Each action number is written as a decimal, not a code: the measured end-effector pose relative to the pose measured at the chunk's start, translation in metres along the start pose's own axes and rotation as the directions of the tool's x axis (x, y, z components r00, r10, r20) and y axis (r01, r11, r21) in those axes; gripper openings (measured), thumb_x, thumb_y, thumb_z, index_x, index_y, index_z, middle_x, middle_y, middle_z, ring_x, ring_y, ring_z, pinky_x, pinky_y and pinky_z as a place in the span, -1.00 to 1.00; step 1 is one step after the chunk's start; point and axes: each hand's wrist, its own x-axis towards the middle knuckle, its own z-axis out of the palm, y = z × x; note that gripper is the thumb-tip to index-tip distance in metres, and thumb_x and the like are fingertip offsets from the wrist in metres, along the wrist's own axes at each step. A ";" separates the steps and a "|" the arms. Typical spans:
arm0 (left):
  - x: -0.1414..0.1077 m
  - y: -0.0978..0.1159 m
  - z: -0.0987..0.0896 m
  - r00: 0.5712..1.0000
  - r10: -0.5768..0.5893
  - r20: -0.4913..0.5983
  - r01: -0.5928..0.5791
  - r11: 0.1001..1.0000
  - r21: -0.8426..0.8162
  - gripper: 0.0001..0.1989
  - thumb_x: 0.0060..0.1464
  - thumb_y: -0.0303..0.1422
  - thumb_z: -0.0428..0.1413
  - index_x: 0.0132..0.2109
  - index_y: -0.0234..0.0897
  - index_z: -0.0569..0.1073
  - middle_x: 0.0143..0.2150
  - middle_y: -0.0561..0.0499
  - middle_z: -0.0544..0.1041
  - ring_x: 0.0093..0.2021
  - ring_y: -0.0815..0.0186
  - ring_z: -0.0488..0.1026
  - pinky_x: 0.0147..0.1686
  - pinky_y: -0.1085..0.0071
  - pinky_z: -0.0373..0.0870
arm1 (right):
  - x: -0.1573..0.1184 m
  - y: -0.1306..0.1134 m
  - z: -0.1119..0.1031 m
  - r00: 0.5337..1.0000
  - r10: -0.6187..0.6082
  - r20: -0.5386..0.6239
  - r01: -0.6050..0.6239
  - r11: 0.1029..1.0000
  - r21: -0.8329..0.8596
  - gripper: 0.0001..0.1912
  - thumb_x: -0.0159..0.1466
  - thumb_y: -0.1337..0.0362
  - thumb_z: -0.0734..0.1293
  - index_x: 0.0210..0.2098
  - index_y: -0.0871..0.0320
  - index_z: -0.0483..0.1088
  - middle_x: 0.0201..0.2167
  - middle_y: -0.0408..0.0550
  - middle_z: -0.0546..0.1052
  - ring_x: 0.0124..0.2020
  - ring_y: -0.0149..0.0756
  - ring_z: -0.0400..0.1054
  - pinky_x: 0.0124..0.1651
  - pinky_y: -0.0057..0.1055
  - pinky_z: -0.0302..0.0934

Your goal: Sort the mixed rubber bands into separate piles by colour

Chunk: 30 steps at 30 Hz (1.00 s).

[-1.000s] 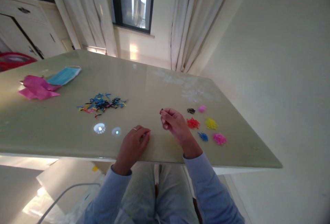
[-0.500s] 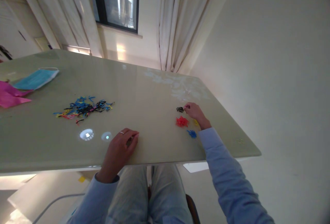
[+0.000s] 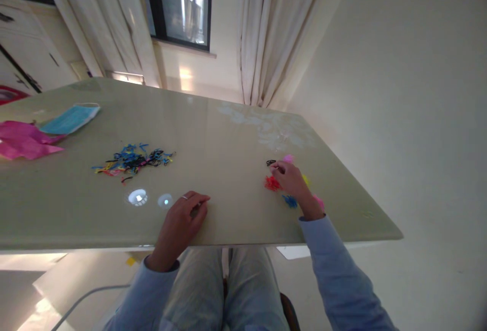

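My right hand [image 3: 292, 181] is over the small sorted heaps, its thumb and fingers pinched together beside the black rubber bands [image 3: 270, 162]. Whatever is in the pinch is too small to make out. Red rubber bands [image 3: 272, 184] lie just under its fingertips, blue ones [image 3: 289, 201] nearer to me. Partly hidden by the hand and wrist are a light pink heap [image 3: 288, 159], a yellow heap [image 3: 306, 180] and a bright pink heap [image 3: 318, 202]. My left hand [image 3: 184, 224] rests near the table's front edge, thumb and forefinger closed at the tips; any content is hidden.
A mixed pile of coloured rubber bands [image 3: 133, 161] lies left of centre on the glossy table [image 3: 224, 168]. Farther left are a pink cloth-like piece [image 3: 28, 140] and a blue face mask [image 3: 72, 119]. A wall [image 3: 399, 92] stands along the right side.
My right hand has drawn back a little from the black heap towards me, uncovering the light pink heap behind it. My left hand stays in place. The view has shifted slightly left.
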 end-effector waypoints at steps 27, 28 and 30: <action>0.097 -0.054 -0.085 0.923 -0.385 -0.015 0.291 0.672 0.681 -0.67 0.18 -0.21 -0.02 -0.22 -0.23 0.62 -0.20 -0.15 0.62 -0.14 0.08 0.55 -0.21 0.30 0.42 | -0.091 -0.021 0.043 0.959 -0.242 0.147 0.176 0.916 0.360 -0.75 0.32 0.14 0.29 -0.27 0.11 0.57 -0.31 -0.03 0.65 -0.30 -0.24 0.52 -0.22 -0.39 0.38; 0.097 -0.054 -0.084 0.923 -0.384 -0.022 0.294 0.667 0.685 -0.66 0.20 -0.23 -0.04 -0.21 -0.23 0.62 -0.18 -0.15 0.62 -0.13 0.08 0.55 -0.20 0.30 0.42 | -0.091 -0.021 0.043 0.959 -0.243 0.144 0.179 0.916 0.358 -0.75 0.32 0.14 0.29 -0.26 0.11 0.57 -0.31 -0.03 0.65 -0.30 -0.24 0.52 -0.22 -0.40 0.38; 0.097 -0.053 -0.083 0.925 -0.380 -0.029 0.289 0.651 0.701 -0.64 0.21 -0.28 -0.08 -0.19 -0.24 0.61 -0.14 -0.16 0.61 -0.11 0.07 0.54 -0.19 0.28 0.42 | -0.092 -0.021 0.043 0.959 -0.243 0.143 0.179 0.917 0.356 -0.75 0.32 0.14 0.29 -0.26 0.11 0.57 -0.31 -0.03 0.65 -0.30 -0.25 0.53 -0.24 -0.41 0.38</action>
